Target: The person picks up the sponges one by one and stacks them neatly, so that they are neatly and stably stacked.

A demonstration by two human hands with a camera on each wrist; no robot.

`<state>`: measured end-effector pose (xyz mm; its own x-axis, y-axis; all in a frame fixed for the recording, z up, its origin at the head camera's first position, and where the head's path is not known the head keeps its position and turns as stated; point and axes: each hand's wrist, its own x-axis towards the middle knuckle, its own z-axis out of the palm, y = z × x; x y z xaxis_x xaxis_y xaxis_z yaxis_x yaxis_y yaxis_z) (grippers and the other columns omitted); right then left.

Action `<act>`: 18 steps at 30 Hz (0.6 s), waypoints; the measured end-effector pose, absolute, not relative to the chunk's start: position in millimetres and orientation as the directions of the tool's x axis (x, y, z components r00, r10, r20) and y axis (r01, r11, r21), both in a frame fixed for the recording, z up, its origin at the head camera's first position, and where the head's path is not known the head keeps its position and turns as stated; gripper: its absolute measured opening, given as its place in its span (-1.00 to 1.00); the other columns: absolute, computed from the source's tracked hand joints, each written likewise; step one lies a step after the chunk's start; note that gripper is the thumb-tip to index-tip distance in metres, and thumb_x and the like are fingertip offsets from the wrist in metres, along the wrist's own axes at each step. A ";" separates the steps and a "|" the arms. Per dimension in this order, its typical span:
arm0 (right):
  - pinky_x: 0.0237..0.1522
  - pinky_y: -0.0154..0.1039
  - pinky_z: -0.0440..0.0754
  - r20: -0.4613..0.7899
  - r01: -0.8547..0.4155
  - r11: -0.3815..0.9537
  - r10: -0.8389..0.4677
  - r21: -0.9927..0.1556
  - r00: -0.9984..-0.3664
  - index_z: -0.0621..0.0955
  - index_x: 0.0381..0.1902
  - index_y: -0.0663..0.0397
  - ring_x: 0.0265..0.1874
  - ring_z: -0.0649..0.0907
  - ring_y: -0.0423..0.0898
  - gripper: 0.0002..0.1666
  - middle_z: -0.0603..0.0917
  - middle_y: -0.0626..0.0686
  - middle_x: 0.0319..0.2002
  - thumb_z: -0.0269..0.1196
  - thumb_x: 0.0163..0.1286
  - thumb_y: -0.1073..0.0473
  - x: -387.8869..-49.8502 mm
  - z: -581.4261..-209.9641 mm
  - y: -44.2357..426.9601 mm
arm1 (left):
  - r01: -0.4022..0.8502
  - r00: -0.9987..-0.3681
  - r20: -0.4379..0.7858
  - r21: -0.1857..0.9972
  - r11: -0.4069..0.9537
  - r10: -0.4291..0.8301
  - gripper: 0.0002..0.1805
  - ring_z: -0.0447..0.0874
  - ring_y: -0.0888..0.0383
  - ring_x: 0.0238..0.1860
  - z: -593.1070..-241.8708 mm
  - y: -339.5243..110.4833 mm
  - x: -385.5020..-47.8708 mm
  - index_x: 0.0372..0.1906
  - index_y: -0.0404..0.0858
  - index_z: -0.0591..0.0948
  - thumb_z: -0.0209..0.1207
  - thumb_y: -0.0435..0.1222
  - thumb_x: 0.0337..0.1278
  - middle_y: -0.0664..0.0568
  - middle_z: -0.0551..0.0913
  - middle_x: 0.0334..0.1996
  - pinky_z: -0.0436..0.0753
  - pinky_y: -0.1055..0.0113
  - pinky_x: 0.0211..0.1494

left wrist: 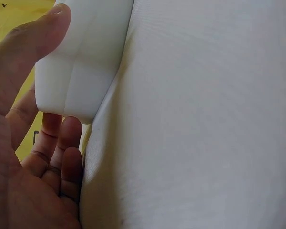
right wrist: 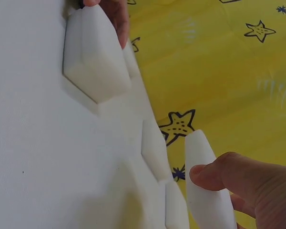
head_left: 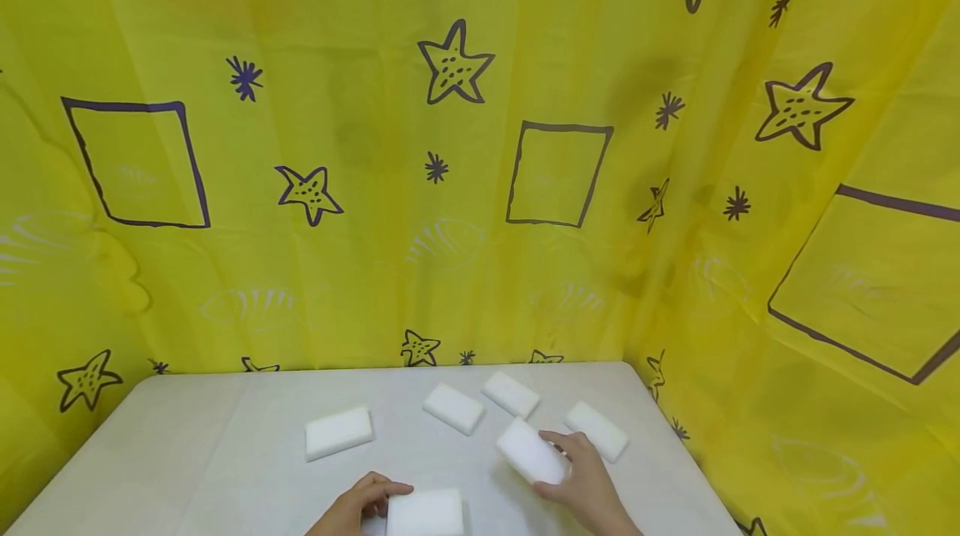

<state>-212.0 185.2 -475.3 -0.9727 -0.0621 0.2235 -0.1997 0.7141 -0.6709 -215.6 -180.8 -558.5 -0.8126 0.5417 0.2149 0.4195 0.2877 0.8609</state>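
Observation:
My left hand (head_left: 363,503) grips a stack of white sponges (head_left: 425,513) at its left end, low on the table. A seam in the left wrist view suggests two blocks, one on the other. The thumb lies on the stack and several fingers curl by its end. To the right, my right hand (head_left: 587,478) pinches a single white sponge (head_left: 532,454) between thumb and fingers. That sponge is tilted and held above the table, as the right wrist view (right wrist: 207,191) also shows. Parts of the right fingers are hidden behind it.
More white sponges lie flat on the white table (head_left: 225,453): one at left (head_left: 339,433), two toward the back, a sponge (head_left: 454,408) and its neighbour (head_left: 512,394), and one at right (head_left: 597,430). A yellow patterned curtain (head_left: 360,269) hangs around the table's back and sides.

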 end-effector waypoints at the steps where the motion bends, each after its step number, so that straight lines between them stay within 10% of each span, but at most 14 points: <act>1: -0.07 -0.20 0.54 0.224 -0.209 0.709 -0.073 -0.674 -0.972 0.67 0.06 0.07 -0.13 0.55 -0.09 -0.23 0.56 -0.02 -0.17 0.63 -0.23 0.16 -212.4 -475.2 183.7 | 0.413 -0.815 0.209 0.863 0.289 0.540 -0.39 0.36 0.40 -0.27 -558.2 -180.8 -215.6 0.16 -0.16 0.61 0.51 -0.19 -0.10 0.27 0.45 -0.17 0.41 0.45 -0.26; 18: -0.12 -0.28 0.55 0.253 -0.338 0.671 -0.226 -0.659 -0.941 0.65 0.08 0.11 -0.13 0.54 -0.08 -0.24 0.57 -0.02 -0.11 0.61 -0.18 0.13 -213.8 -471.0 160.0 | 0.348 -0.845 0.142 0.878 0.329 0.515 -0.37 0.36 0.39 -0.27 -553.5 -178.6 -215.3 0.16 -0.19 0.62 0.51 -0.14 -0.11 0.21 0.46 -0.19 0.41 0.45 -0.23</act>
